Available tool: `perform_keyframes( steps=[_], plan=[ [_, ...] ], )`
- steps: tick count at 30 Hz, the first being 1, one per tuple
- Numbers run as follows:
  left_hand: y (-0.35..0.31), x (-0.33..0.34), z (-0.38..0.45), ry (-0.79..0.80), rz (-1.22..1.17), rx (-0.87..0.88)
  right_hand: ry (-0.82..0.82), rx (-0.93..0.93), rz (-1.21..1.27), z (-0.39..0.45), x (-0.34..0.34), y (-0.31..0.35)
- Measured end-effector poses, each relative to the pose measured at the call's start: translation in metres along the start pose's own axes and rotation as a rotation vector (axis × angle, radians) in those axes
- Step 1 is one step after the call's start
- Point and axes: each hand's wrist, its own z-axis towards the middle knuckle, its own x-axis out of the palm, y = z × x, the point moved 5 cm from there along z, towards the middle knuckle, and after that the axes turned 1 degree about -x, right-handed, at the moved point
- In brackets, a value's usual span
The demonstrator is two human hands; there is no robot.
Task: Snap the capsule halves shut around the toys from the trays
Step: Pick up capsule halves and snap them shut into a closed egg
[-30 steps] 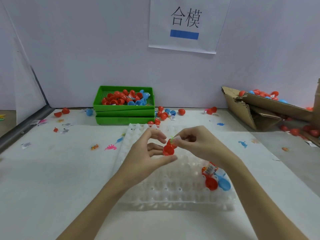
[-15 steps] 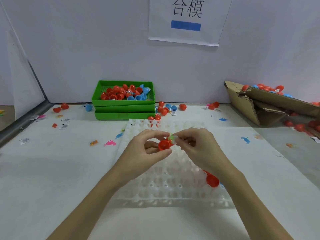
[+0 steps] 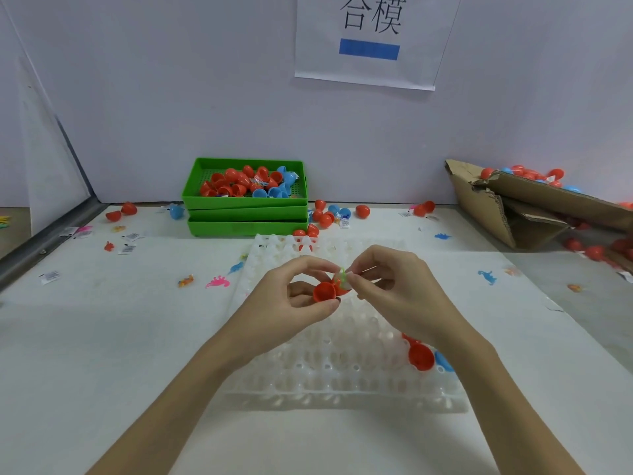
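Pinching the red half (image 3: 324, 292) in my left hand (image 3: 291, 299) over the white tray (image 3: 342, 389), I should tuck the toy (image 3: 342, 277), pinched by my right hand (image 3: 394, 286), fully below the rim before capping.

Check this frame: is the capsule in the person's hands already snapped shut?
No: the left hand holds an open red capsule half, and the right hand pinches a small bagged toy at its rim.
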Motion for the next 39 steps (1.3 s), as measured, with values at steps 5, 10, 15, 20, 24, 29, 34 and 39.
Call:
perform_keyframes(
  steps=[5, 10, 15, 20, 24, 29, 34, 39],
  plan=[
    [-0.004, -0.001, 0.001, -0.036, 0.003, 0.048, 0.070, 0.089, 0.254, 0.000, 0.003, 0.000],
    [-0.007, -0.003, 0.001, -0.044, 0.012, 0.086, 0.103, 0.179, 0.513, -0.002, 0.005, -0.001],
    [-0.013, -0.005, 0.000, -0.085, 0.202, 0.200, 0.069, 0.195, 0.564, -0.004, 0.008, -0.003],
    [-0.021, -0.002, -0.003, -0.153, 0.448, 0.355, -0.009, 0.063, 0.401, -0.004, 0.007, 0.001],
    [-0.021, -0.003, -0.004, -0.205, 0.443, 0.355, -0.060, -0.088, 0.237, -0.002, 0.005, 0.004],
    [-0.022, -0.005, -0.006, -0.272, 0.373, 0.304, -0.097, -0.258, 0.085, -0.004, 0.008, 0.011],
    [-0.025, -0.005, -0.006, -0.262, 0.399, 0.312, -0.061, -0.363, -0.009, -0.005, 0.012, 0.017],
    [-0.028, -0.007, -0.006, -0.267, 0.363, 0.313, -0.137, -0.381, -0.010, -0.005, 0.010, 0.021]
  ],
)
